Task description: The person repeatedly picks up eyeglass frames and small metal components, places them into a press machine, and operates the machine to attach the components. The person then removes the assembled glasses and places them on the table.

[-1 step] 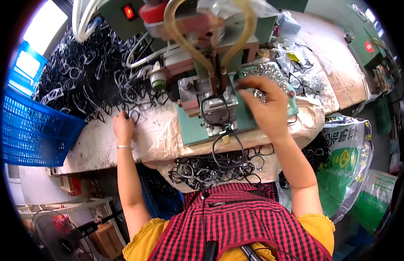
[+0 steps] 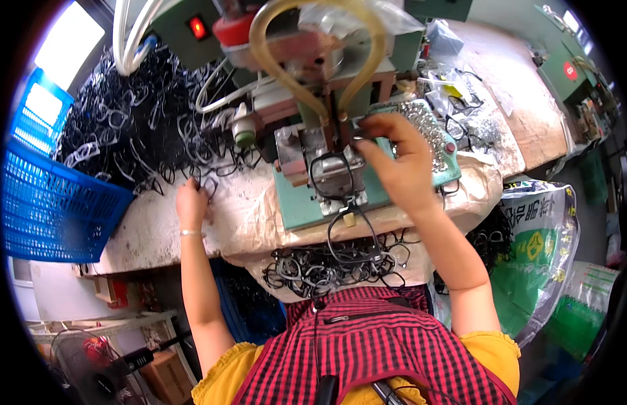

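Right hand [image 2: 399, 160] seemingly pinching at machine [image 2: 320, 59] | left hand [image 2: 192, 204] at eyeglass frames [image 2: 148, 115]

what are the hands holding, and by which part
Cannot be told: the left hand is at the edge of the eyeglass frame pile, the right hand at the machine, any grip too small to read.

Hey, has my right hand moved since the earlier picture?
Yes, your right hand has moved slightly left, closer to the machine's grey metal block.

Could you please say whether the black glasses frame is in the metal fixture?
Partly in: half the black glasses frame lies over the metal fixture, half juts out.
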A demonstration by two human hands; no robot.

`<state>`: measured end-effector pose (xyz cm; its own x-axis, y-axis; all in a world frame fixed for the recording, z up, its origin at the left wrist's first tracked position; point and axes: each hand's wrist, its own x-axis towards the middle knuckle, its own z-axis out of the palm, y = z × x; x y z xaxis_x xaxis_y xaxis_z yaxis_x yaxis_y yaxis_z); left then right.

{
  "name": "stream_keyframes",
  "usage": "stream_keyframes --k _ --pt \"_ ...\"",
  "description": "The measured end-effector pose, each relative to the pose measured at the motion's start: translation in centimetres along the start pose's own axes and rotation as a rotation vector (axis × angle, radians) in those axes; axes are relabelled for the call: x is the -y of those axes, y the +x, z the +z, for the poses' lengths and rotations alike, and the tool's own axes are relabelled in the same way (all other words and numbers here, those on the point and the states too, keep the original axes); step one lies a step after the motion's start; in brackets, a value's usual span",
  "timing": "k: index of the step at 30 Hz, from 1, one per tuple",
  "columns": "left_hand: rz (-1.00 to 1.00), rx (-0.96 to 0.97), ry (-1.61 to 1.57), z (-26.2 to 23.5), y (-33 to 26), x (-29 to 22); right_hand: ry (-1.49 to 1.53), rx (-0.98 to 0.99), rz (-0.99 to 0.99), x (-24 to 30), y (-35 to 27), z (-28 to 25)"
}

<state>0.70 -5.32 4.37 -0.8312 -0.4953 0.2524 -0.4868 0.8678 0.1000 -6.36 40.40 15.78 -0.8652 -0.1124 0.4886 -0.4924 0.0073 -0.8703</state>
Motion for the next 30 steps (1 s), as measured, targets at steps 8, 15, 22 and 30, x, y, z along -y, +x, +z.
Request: stream_keyframes --k 8,15,22,30 --pt "-0.181 0.343 -0.797 -8.2 -1.5 -4.8 0.368 -0.046 0.225 0.3 -0.2 2.1" --pt "-0.112 -0.238 -2.148 -7.2 -5.8 -11.5 0.526 -0.037 0.317 3.7 -1.0 3.0" --pt "1.118 -0.222 -1.066 -14.7 -10.3 -23.8 -0.108 -0.057 0.088 -0.7 0.6 -2.3" --pt "1.225 -0.206 -0.876 -14.9 -9.9 -24.1 -0.533 -0.218 -0.120 -5.1 -2.9 -6.4"
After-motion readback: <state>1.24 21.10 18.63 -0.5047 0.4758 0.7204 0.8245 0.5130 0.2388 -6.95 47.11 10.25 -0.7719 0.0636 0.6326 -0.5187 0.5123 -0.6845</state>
